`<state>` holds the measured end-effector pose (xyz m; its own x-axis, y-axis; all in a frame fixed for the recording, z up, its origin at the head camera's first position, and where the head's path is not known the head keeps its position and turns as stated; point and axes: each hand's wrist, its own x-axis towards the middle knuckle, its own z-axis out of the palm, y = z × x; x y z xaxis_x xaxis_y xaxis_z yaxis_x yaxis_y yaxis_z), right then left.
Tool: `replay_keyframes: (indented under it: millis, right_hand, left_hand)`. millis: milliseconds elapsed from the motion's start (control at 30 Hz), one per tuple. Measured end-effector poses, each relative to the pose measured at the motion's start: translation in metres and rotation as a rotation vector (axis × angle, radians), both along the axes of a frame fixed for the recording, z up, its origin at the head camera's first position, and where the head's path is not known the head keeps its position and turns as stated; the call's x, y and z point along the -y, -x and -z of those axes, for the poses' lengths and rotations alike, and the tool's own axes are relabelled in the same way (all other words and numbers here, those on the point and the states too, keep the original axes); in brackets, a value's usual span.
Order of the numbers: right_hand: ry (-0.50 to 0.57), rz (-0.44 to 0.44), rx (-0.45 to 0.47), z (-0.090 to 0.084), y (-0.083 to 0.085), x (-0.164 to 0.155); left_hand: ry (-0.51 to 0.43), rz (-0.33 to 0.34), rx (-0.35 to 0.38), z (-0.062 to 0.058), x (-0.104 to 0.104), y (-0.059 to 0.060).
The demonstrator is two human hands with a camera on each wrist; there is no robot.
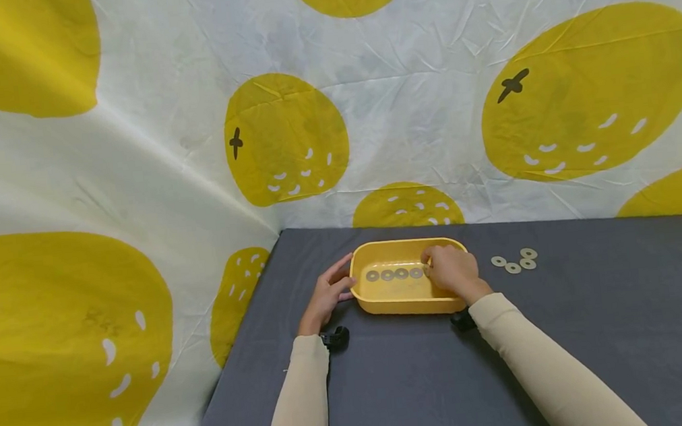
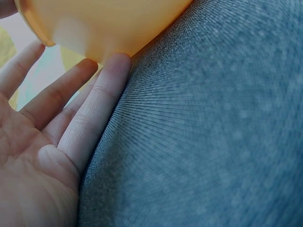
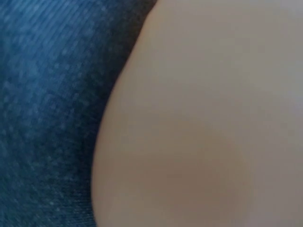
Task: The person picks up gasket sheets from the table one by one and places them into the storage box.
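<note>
A yellow plastic tray sits on the grey table; its underside also shows in the left wrist view. Several flat metal washers lie in a row on its floor. My right hand reaches into the tray with fingers curled, pinching a washer at the row's right end. My left hand lies flat beside the tray's left wall, and its straight fingers touch the tray. The right wrist view shows only a pale blur and grey cloth.
Several loose washers lie on the table just right of the tray. A white cloth with yellow fruit prints hangs behind and to the left. The table's left edge runs close to my left arm.
</note>
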<state>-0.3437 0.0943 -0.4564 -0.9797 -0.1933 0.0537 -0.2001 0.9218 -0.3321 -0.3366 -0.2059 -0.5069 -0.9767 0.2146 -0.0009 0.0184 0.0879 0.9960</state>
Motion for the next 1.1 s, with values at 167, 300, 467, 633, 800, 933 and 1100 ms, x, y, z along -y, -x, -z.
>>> replay_keyframes:
  millis: [167,300,467,633,800,933,1100]
  right_hand:
    - [0.004,-0.005,0.0,0.0006,0.0017,0.0001]
    - [0.007,-0.006,0.003,0.0006,0.0021,0.0006]
    - [-0.001,-0.007,0.013,-0.0006,0.0016,0.0009]
    - [-0.018,-0.007,0.03,-0.001,0.0005,0.0003]
    - [-0.04,-0.03,0.026,-0.0004,-0.002,0.0002]
    - [-0.031,-0.039,0.017,0.0016,-0.0026,0.0009]
    - [-0.034,-0.038,0.028,0.0041,-0.0019,0.002]
  left_hand:
    - [0.0,-0.001,0.02,-0.0001,-0.0005,0.0007]
    - [0.006,-0.002,0.016,0.0004,-0.0006,0.0009]
    - [0.014,-0.012,0.003,0.0017,-0.0012,0.0013]
    - [0.007,-0.013,-0.001,0.003,-0.0015,0.0012]
    - [0.006,-0.008,-0.001,0.0035,-0.0016,0.0008]
    - [0.002,-0.003,-0.008,0.0031,-0.0012,0.001]
    - [-0.003,0.0,-0.005,0.0032,-0.0005,0.0012]
